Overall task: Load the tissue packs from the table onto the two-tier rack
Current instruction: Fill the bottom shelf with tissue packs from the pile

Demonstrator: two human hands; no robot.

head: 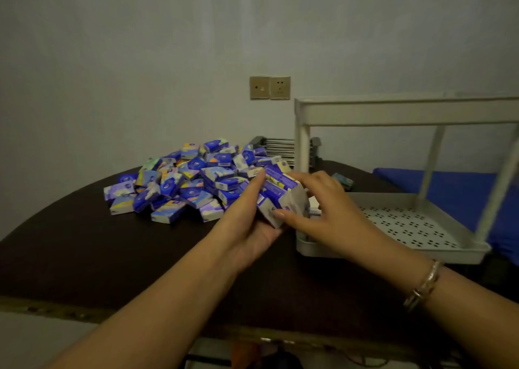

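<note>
With my left hand [250, 222] cupped under and my right hand [317, 203] clasped over a stack of tissue packs [280, 197] at the rack [393, 250] edge, I judge loading under way; next, lower it onto the perforated bottom tier.

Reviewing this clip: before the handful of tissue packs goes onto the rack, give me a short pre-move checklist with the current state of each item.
1. Bundle of packs gripped by left hand and right hand: ok.
2. Lower tier has free space: ok.
3. Upper tier contents: cannot tell.
4. Path from bundle to lower tier unobstructed: ok.
5. Rack's footing on table: cannot tell.
6. Pile still to load: ok.
</note>
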